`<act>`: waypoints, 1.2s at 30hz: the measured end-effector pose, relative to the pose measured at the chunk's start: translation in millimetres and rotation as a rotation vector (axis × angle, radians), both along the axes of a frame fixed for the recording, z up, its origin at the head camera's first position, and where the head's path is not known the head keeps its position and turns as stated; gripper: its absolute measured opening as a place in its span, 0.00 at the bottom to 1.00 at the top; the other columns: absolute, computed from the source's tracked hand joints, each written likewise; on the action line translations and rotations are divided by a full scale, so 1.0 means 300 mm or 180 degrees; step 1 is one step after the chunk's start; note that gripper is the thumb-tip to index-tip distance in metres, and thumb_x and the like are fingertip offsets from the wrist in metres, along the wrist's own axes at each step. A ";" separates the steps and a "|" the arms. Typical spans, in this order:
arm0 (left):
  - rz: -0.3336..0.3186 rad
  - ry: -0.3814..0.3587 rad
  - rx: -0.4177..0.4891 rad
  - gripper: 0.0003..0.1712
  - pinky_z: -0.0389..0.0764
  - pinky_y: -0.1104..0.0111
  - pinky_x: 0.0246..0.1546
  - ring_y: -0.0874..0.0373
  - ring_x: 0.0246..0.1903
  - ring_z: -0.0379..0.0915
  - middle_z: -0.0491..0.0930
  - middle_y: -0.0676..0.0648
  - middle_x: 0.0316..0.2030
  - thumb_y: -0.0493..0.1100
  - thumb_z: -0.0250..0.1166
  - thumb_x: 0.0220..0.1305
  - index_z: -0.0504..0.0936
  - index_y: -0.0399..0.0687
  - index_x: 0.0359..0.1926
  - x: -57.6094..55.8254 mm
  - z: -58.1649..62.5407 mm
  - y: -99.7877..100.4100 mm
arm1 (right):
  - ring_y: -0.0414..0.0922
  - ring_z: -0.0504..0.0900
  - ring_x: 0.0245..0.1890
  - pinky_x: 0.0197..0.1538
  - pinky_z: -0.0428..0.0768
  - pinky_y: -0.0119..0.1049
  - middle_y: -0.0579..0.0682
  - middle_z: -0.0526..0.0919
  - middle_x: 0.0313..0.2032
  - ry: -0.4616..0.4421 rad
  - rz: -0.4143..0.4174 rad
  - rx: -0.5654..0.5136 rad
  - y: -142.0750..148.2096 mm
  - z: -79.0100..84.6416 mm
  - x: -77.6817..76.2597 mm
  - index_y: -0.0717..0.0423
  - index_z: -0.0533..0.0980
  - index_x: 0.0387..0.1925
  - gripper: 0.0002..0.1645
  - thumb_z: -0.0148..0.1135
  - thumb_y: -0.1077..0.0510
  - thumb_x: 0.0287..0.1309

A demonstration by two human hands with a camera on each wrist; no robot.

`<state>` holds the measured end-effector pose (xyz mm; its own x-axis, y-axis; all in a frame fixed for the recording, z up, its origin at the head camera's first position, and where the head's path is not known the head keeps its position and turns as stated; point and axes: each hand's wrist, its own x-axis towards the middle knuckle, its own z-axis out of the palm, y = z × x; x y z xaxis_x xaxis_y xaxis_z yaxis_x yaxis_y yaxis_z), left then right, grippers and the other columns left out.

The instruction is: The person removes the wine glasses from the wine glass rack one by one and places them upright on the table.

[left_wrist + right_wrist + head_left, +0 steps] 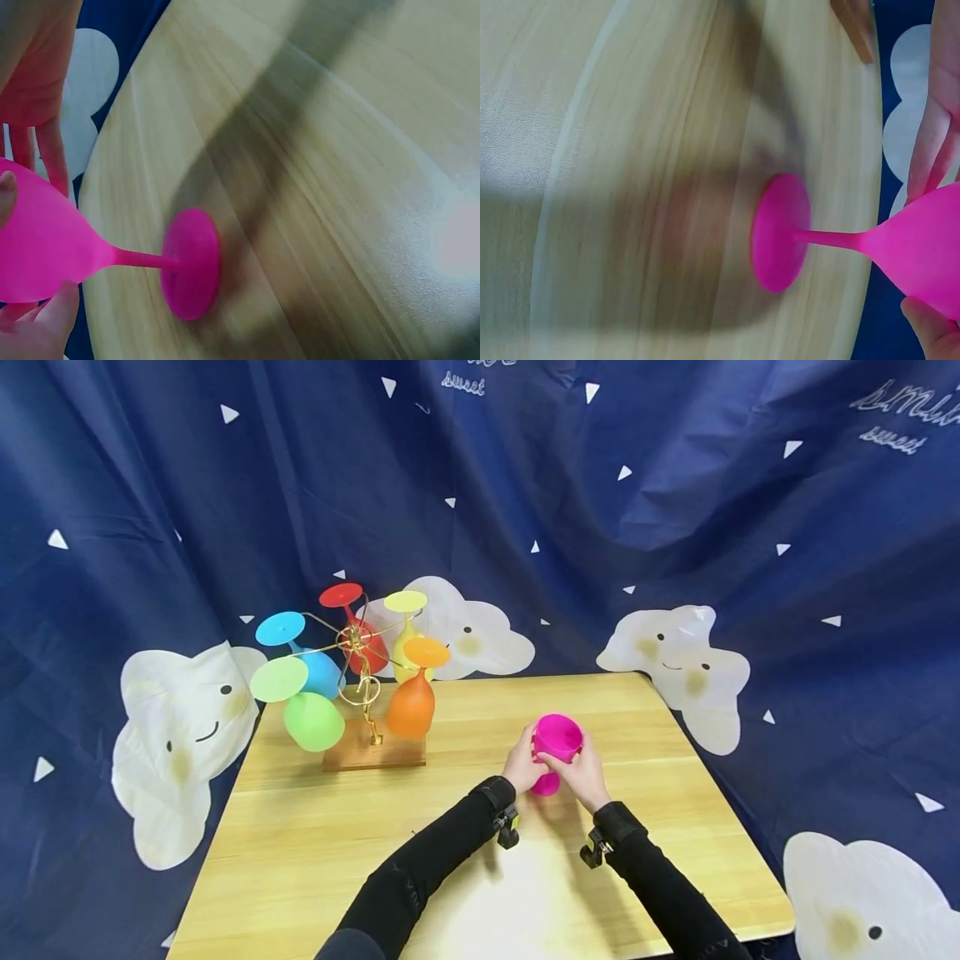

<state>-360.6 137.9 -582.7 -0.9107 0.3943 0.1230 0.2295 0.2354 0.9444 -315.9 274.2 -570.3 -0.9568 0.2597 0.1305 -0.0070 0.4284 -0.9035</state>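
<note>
A bright pink wine glass (557, 735) is held upright over the right-middle part of the table, bowl opening upward. My left hand (522, 764) grips the bowl from the left, and my right hand (587, 774) grips it from the right. Both thumbs lie on the near side of the bowl. Below the hands, the thin stem and round pink foot (191, 264) show in both wrist views. Whether the foot touches the wood or hovers just above it, I cannot tell. Parts of the bowl are cut off in the wrist views.
At the left back stands a gold wire glass rack (367, 681) on a wooden base (375, 753). Upside-down glasses hang from it: blue, red, yellow, green (313, 722) and orange (411, 706). A dark blue curtain (480, 468) with cloud prints surrounds the wooden table (300, 860).
</note>
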 end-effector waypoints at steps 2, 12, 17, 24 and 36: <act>0.0007 0.0003 0.0015 0.51 0.83 0.56 0.57 0.36 0.59 0.76 0.72 0.30 0.64 0.23 0.69 0.51 0.57 0.38 0.75 0.002 -0.004 -0.006 | 0.58 0.71 0.65 0.69 0.71 0.55 0.64 0.72 0.64 0.0028 0.0013 -0.0068 -0.005 -0.010 0.001 0.63 0.57 0.73 0.57 0.80 0.54 0.50; 0.0003 0.0106 -0.0122 0.52 0.83 0.57 0.58 0.37 0.59 0.76 0.72 0.29 0.65 0.26 0.71 0.54 0.54 0.34 0.76 0.000 -0.001 -0.046 | 0.58 0.70 0.66 0.68 0.73 0.54 0.63 0.69 0.66 -0.0055 0.0139 -0.0291 -0.029 -0.013 -0.008 0.61 0.53 0.75 0.58 0.80 0.55 0.51; -0.0137 0.0043 -0.0193 0.54 0.79 0.52 0.62 0.32 0.64 0.70 0.65 0.25 0.68 0.32 0.73 0.59 0.48 0.29 0.77 0.016 0.045 -0.097 | 0.61 0.67 0.68 0.70 0.71 0.56 0.67 0.61 0.71 -0.0111 0.0304 -0.0204 -0.017 0.005 -0.007 0.63 0.45 0.78 0.65 0.80 0.55 0.52; -0.0150 0.0212 -0.0104 0.46 0.76 0.49 0.65 0.31 0.63 0.70 0.67 0.25 0.67 0.35 0.72 0.62 0.56 0.28 0.74 0.010 0.151 -0.186 | 0.64 0.56 0.75 0.75 0.63 0.58 0.70 0.54 0.75 0.0133 0.0505 0.0193 0.003 0.119 -0.020 0.64 0.42 0.79 0.68 0.80 0.56 0.52; 0.0173 0.0469 0.0119 0.24 0.85 0.60 0.53 0.39 0.49 0.83 0.83 0.32 0.53 0.37 0.71 0.65 0.77 0.33 0.59 -0.004 0.290 -0.306 | 0.63 0.68 0.68 0.71 0.67 0.61 0.67 0.72 0.65 0.0594 0.0482 0.0843 -0.035 0.312 -0.075 0.68 0.69 0.66 0.42 0.76 0.51 0.57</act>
